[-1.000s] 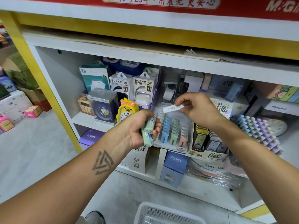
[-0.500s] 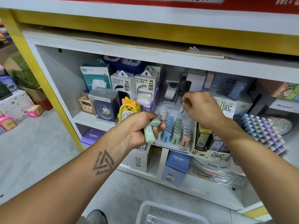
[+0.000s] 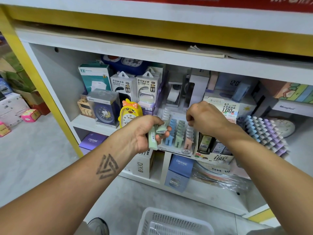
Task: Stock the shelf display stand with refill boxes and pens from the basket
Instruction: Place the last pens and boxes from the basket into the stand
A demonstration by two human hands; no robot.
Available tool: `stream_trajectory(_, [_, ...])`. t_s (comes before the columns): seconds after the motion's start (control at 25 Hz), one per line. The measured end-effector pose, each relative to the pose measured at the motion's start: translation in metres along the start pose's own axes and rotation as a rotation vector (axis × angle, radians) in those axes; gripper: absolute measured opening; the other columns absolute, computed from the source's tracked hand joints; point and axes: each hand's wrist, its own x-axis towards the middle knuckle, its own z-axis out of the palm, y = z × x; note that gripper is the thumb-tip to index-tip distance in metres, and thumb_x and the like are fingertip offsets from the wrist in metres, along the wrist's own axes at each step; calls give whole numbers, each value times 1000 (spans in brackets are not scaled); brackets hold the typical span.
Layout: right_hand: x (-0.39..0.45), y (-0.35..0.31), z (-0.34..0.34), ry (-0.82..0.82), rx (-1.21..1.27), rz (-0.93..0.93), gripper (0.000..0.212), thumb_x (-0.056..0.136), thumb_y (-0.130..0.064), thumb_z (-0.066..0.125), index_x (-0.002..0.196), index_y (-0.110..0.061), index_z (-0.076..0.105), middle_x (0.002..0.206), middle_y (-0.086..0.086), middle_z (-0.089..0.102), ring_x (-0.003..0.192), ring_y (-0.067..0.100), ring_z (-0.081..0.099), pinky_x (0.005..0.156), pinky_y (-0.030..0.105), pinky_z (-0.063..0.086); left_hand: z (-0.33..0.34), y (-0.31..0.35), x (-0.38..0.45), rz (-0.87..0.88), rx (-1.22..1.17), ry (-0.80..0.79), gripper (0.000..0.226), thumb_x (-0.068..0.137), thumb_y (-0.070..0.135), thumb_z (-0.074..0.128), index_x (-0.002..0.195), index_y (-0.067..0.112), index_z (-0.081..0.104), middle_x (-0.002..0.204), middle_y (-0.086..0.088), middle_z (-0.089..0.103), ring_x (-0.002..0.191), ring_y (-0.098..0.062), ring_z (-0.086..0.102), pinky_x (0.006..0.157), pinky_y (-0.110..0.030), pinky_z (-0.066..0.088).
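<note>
Left hand (image 3: 144, 131) grips two pale green refill boxes (image 3: 156, 134), fingers curled round them. One box runs down out of the fist, barcode side showing; the other sits across the fingertips, pointing toward the display stand (image 3: 176, 133). Both boxes lie at the finger side of the hand, in front of the stand's left columns and just beside the yellow duck clock (image 3: 129, 114).

Right hand (image 3: 205, 119) hovers over the stand's upper right, fingers curled down toward the white and pink column. Cannot tell whether it holds anything; the fingertips are hidden from this angle.

Stand sits on the shelf (image 3: 88, 122) and holds upright refill boxes in blue, green, pink and white columns. To its right, touching, a carton of 0.7 HB lead cases (image 3: 213, 150).

White basket (image 3: 171, 223) on the floor below, between the forearms.
</note>
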Motion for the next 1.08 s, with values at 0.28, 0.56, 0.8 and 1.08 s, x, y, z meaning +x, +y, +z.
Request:
stream_trajectory(0.28, [0,4,-2,-44,-37,19,11,85,-11,72,93,-18,71,98,5,69,91,27,63,73,31,48,3,-1,-4,7,9,-2,28,97,2,41,122,-1,53,85,-13,71,57,-21,68,33,-15,32])
stream_trajectory(0.56, [1,-4,9,-36,-165,-70,19,89,-9,61,103,-15,73,103,8,67,96,28,63,79,35,52,8,-3,-8,12,34,-63,27,101,7,47,124,0,58,101,-10,75,75,-25,75,32,-14,32])
stream_trajectory(0.8, [-7,-16,-16,-228,1085,186,26,84,-30,78,100,-10,72,80,7,75,68,14,66,59,28,45,14,-3,-10,136,61,-20,31,95,3,58,125,4,60,103,-18,74,81,-32,75,32,-14,31])
stream_trajectory(1.08, [-7,-17,-13,-85,1356,289,12,91,-9,70,102,-5,69,93,15,75,81,26,74,69,30,60,21,-4,-6,145,51,8,24,101,12,51,120,-3,55,97,-24,73,80,-39,73,31,-18,36])
